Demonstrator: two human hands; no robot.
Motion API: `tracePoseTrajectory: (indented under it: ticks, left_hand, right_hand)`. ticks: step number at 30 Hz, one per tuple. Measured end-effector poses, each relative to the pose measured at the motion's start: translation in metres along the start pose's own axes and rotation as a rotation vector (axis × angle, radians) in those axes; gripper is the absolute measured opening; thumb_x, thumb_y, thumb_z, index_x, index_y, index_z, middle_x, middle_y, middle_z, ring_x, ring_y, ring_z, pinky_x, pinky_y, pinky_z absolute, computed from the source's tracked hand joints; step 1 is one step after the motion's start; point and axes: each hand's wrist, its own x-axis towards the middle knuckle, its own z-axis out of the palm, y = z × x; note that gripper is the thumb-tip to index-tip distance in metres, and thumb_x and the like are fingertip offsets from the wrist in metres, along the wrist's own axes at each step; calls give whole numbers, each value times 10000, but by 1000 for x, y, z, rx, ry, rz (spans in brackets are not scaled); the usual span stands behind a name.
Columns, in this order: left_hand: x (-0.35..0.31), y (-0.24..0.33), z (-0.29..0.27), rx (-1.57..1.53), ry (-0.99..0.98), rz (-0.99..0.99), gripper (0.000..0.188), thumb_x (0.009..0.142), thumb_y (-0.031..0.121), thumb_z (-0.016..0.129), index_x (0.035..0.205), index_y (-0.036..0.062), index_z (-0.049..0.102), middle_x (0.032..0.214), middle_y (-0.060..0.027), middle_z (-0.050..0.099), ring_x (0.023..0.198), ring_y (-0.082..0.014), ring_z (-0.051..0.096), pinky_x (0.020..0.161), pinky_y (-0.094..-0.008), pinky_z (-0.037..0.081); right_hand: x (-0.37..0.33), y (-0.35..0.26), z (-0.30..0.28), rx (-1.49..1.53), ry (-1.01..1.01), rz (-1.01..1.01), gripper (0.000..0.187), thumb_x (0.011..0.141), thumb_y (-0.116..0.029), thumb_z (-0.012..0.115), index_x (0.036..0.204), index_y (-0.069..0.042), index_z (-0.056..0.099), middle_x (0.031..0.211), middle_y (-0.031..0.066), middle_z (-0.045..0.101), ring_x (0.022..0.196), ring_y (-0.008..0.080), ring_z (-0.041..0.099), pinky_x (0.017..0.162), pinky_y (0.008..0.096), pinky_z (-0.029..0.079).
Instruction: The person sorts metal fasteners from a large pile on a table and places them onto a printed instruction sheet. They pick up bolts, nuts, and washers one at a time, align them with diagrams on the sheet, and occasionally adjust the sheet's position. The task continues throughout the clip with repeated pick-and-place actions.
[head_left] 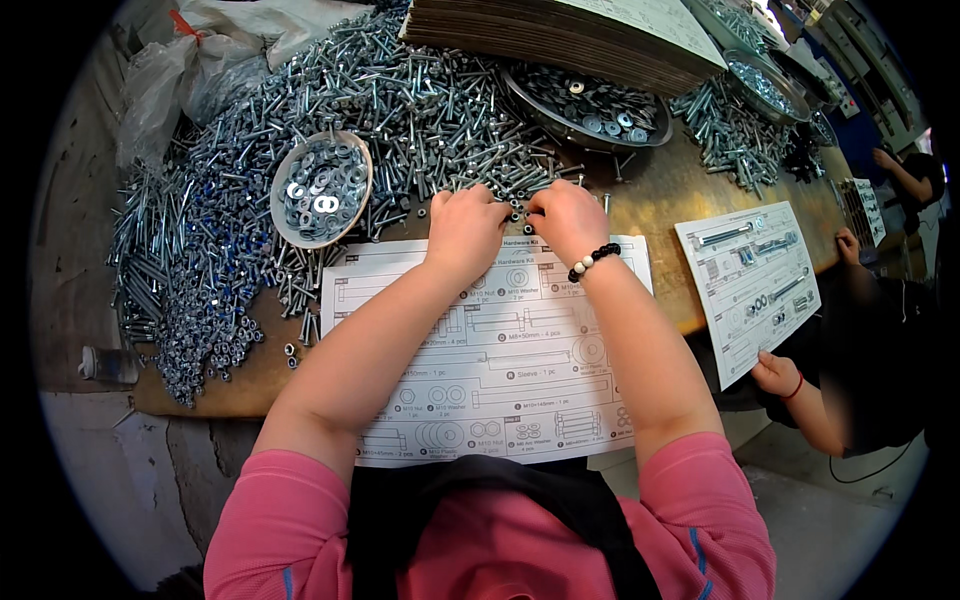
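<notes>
My left hand [466, 225] rests at the far edge of a printed hardware sheet [500, 345], its fingers curled down against the heap of bolts [420, 130]. Opposite it, my right hand [572, 220], with a dark beaded bracelet [592, 262] on its wrist, is also closed, knuckles up. A few small dark nuts [517, 211] lie on the table in the gap between the two hands, close to the thumbs. Both sets of fingertips are turned away from view, so anything pinched in them is hidden. The sheet lies under my forearms, printed with outlines of bolts, nuts and washers.
A round bowl of washers [322, 190] sits on the heap at left, with loose nuts [205, 350] below it. Behind my right hand are a metal bowl of washers [600, 110] and a thick sheet stack [570, 40]. At right, another person's hand [778, 375] holds a printed sheet [750, 290].
</notes>
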Motion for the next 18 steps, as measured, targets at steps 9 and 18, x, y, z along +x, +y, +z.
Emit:
tracePoseTrajectory:
  ticks: [9, 18]
  left_hand:
    - [-1, 5, 2, 103, 57, 111, 216, 769, 124, 551, 951, 184, 650, 803, -5, 552, 851, -175, 538, 781, -350, 348]
    - [0, 3, 1, 141, 40, 70, 122, 776, 172, 565, 867, 147, 642, 792, -19, 548, 811, -195, 546, 782, -360, 348]
  right_hand:
    - [1, 1, 0, -10, 4, -13, 61, 708, -153, 637, 743, -114, 668, 822, 78, 575, 856, 262, 562, 729, 381, 470]
    - [5, 4, 5, 4, 57, -73, 59, 727, -136, 600, 732, -117, 656, 806, 69, 579, 827, 256, 565, 711, 378, 472]
